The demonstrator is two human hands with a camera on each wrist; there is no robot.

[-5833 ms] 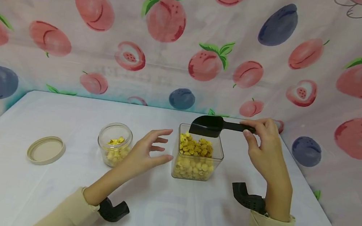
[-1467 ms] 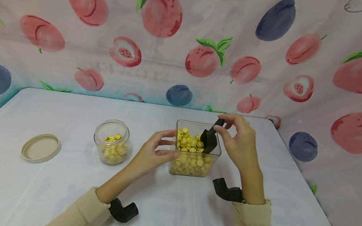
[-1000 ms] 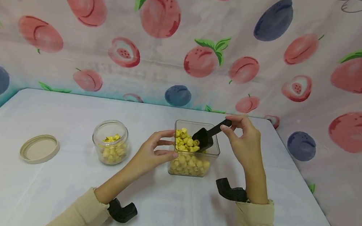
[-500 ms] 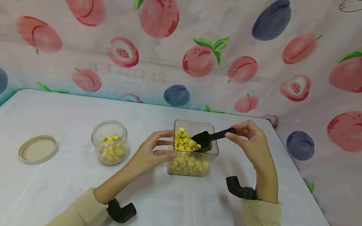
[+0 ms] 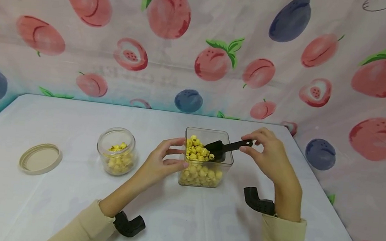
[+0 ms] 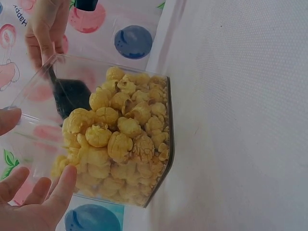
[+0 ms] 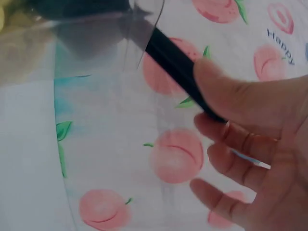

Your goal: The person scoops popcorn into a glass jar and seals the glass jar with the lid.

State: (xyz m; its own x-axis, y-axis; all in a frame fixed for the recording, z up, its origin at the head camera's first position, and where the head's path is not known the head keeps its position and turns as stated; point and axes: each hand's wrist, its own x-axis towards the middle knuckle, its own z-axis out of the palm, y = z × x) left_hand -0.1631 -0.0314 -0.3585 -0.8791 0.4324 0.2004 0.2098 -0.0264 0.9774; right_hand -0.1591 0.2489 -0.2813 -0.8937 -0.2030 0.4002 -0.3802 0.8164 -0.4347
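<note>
A clear square container (image 5: 205, 176) holds yellow popcorn (image 5: 198, 152), heaped toward its left side. My right hand (image 5: 271, 155) pinches the handle end of a black scoop (image 5: 219, 148) between thumb and fingers. The scoop's bowl sits inside the container against the popcorn, its handle slanting up over the right rim. In the right wrist view the thumb (image 7: 216, 89) lies along the handle. My left hand (image 5: 159, 163) touches the container's left side with fairly straight fingers. In the left wrist view, fingertips (image 6: 67, 180) are right at the clear wall.
Left of the container stands a round clear jar (image 5: 116, 152), partly filled with popcorn, its mouth uncovered. A beige lid (image 5: 40, 159) lies farther left on the white tablecloth (image 5: 183, 220). A fruit-printed curtain (image 5: 170, 64) hangs behind and at the right.
Earlier the scoop was above the container and the left hand apart from it. Since then the scoop has entered the popcorn, then tipped flatter as the right hand moved right and down.
</note>
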